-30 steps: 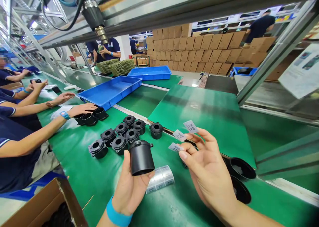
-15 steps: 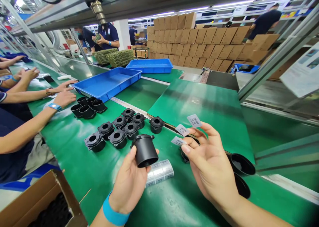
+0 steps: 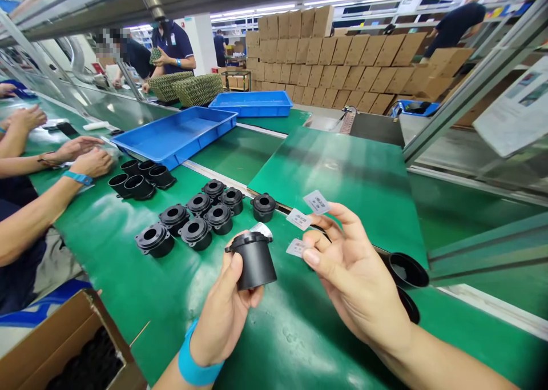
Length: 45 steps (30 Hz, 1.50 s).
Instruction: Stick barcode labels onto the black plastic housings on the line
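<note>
My left hand (image 3: 229,304), with a blue band at its wrist, holds a black cylindrical housing (image 3: 257,264) with its flanged end up. Three small printed labels stick to the fingertips of my right hand (image 3: 351,264): an upper label (image 3: 317,202), a middle label (image 3: 298,219) and a lower label (image 3: 296,247). The labels are close to the housing's right side but apart from it. Behind the housing part of a silvery label sheet (image 3: 262,229) shows. Several black flanged parts (image 3: 196,230) stand on the green mat (image 3: 295,327), left of and beyond my left hand.
Open black cups (image 3: 137,185) stand by a blue tray (image 3: 175,136) at the left. Another person's hands (image 3: 92,161) work beside them. More black cups (image 3: 406,269) lie right of my right hand. A cardboard box (image 3: 55,344) is at the lower left.
My left hand has tilted the housing more upright and turned it. The silvery sheet, seen below the housing before, now shows only above it. Both hands remain close together, and the view has shifted slightly.
</note>
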{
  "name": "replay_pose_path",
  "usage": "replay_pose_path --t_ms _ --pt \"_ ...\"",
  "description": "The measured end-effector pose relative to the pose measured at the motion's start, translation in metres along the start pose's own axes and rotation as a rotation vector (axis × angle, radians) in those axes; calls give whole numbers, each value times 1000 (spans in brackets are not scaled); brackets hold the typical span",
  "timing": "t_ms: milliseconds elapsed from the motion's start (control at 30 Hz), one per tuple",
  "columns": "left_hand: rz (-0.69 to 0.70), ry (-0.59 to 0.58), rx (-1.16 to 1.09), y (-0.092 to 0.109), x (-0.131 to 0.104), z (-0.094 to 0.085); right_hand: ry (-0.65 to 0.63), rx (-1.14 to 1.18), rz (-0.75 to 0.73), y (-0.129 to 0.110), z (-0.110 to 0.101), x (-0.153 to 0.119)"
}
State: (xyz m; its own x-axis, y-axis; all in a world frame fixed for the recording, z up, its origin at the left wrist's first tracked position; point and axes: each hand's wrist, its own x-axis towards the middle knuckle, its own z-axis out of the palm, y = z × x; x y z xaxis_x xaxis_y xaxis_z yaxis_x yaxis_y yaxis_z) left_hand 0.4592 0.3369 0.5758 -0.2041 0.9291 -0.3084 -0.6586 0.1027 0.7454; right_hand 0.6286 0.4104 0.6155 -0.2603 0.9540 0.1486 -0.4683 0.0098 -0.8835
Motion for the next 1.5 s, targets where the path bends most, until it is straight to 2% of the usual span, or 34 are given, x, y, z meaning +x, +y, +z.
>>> replay_pose_path --t_ms 300,500,667,933,1500 --pt "60 -25 217 -9 -6 -9 -228 49 132 10 -3 -2" --pt "109 15 286 -11 -7 -14 -345 39 191 14 -4 -11" --pt "181 0 337 -9 -7 -14 -334 -31 128 14 -2 -12" --pt "205 -40 374 -9 -7 -12 -375 14 197 18 -6 -14" --pt "208 -70 367 -11 -6 -15 -384 0 210 17 -4 -16"
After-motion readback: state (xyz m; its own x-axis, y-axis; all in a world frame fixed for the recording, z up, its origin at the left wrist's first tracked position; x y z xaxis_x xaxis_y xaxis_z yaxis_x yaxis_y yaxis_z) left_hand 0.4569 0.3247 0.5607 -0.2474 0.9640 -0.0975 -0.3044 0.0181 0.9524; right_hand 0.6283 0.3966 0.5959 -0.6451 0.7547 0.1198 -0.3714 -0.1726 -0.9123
